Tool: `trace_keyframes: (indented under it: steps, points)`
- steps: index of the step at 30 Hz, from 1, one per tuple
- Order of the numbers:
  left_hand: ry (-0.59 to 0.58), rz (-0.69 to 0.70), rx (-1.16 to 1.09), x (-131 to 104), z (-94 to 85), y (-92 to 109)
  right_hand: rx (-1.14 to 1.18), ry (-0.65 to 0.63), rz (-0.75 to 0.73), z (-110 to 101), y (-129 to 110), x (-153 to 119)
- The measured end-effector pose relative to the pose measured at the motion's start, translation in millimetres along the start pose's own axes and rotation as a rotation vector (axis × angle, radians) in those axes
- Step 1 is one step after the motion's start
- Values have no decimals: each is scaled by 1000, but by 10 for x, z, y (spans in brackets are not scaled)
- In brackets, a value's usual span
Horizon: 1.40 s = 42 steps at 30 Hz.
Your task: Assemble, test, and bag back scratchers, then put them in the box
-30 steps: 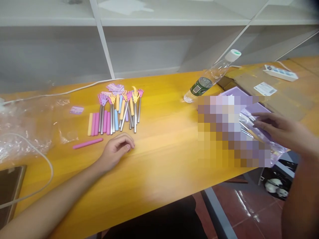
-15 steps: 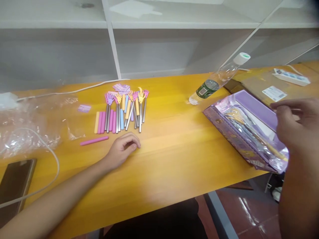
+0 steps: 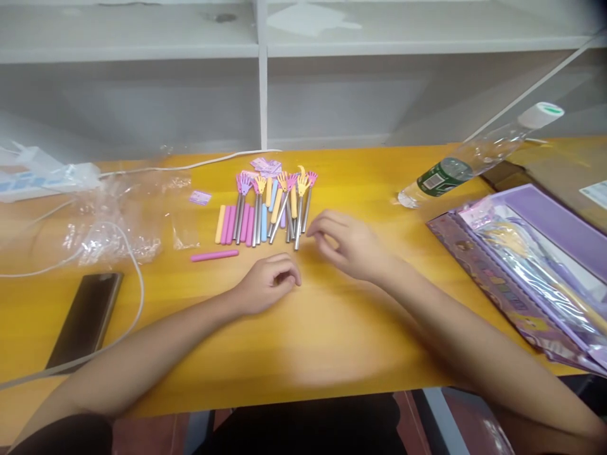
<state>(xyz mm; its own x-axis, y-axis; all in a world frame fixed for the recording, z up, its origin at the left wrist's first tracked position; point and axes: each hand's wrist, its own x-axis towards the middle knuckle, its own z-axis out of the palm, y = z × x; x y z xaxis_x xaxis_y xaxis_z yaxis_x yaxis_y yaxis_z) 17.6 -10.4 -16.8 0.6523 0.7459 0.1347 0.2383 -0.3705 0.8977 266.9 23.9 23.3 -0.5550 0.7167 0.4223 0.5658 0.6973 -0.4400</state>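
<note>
My left hand [image 3: 270, 282] lies on the table with its fingers curled in towards the thumb; nothing shows in it. My right hand [image 3: 348, 246] hovers just right of the pile, fingers bent and thumb apart, nothing visible between them. Its fingertips are close to several back scratchers [image 3: 298, 218] with metal rods and small purple, pink and yellow hand-shaped heads. Among and beside them lie coloured sticks [image 3: 230, 224] in pink, yellow and blue. One pink stick [image 3: 214, 255] lies apart, crosswise, in front.
At right stands an open purple box [image 3: 502, 278] holding clear-wrapped items [image 3: 531, 259]. A tilted plastic bottle [image 3: 446, 177] is behind it. Clear plastic bags [image 3: 118, 221], a phone [image 3: 88, 316], a white cable [image 3: 137, 265] and a power strip [image 3: 52, 180] occupy the left. Small purple cards [image 3: 200, 197] lie near the pile.
My right hand has moved left from over the purple box to beside the back scratchers. My left hand keeps its curled pose. The view has turned towards the left.
</note>
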Motion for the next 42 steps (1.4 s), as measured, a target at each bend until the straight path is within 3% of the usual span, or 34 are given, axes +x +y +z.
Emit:
trace_keyframes:
  steps: [2, 4, 8, 14, 16, 20, 23, 28, 38, 42]
  points:
    - [-14, 9, 42, -11, 17, -13, 31, -2, -6, 350, 34, 113]
    - [-36, 26, 97, -19, 41, -36, 34, 96, -42, 628, 64, 147]
    - [-71, 114, 167, -30, 90, -84, 42, 120, -147, 841, 83, 54]
    - [-128, 170, 250, -42, 107, -81, -23, 163, -116, 726, 145, -8]
    - [-144, 176, 262, -41, 96, -66, -52, 187, 29, 688, 228, 26]
    - [-155, 191, 271, -33, 77, -47, -7, 179, 532, 608, 440, 109]
    - [-161, 185, 270, -30, 74, -45, -21, 115, 687, 561, 500, 174]
    - [-158, 195, 270, -32, 75, -36, -148, -71, 711, 553, 392, 288]
    - [-163, 190, 276, -26, 60, -23, -207, -119, 740, 488, 311, 301]
    - [-163, 194, 277, -30, 74, -28, -155, -76, 772, 482, 332, 269]
